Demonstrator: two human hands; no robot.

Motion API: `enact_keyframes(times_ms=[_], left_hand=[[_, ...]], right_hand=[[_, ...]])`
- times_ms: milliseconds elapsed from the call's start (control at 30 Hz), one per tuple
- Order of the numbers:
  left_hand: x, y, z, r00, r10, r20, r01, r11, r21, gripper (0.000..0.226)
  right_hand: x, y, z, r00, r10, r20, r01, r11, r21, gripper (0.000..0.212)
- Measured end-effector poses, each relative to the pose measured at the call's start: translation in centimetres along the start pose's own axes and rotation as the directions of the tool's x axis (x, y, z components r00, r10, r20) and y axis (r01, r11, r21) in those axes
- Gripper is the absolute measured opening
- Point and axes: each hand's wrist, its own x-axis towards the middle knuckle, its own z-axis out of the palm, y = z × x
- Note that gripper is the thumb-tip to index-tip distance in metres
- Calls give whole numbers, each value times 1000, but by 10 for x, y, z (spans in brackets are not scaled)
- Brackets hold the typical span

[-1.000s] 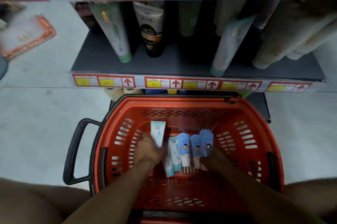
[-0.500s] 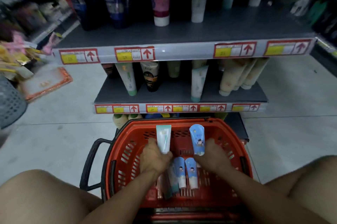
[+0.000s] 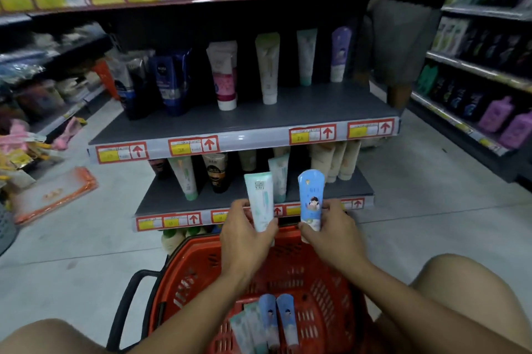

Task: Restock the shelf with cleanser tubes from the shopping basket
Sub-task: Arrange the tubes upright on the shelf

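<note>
My left hand [image 3: 244, 241] grips a white and mint cleanser tube [image 3: 260, 201], held upright above the red shopping basket [image 3: 201, 270]. My right hand [image 3: 331, 232] grips a blue cleanser tube [image 3: 311, 195] with a cartoon figure, also upright. Both tubes are raised in front of the lower shelf [image 3: 172, 198]. Several more tubes [image 3: 267, 322], two blue and some mint ones, lie in the basket's bottom between my forearms.
The middle shelf [image 3: 259, 120] carries standing tubes at the back with bare grey board in front. The lower shelf holds tubes left and right. A person's legs [image 3: 400, 71] stand past the shelf end. Side aisles hold bottles; packets lie on the floor left.
Both hands have lifted their tubes out of the basket and up toward the lower shelf. The view has tilted upward, bringing the middle and top shelves into sight.
</note>
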Motion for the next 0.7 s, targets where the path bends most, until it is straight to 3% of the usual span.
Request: enact_keyframes(times_ms=[233,700], left_hand=[[28,61,-3,992,125,-28,-127,990,-59,51],[113,166,18,954,279,-109,-290,952,-99,52]], right_hand=[[27,-31,-54,985,-83,-148,93,994,63,50],[115,-66,-129,932,-211,-295,250,963,101,60]])
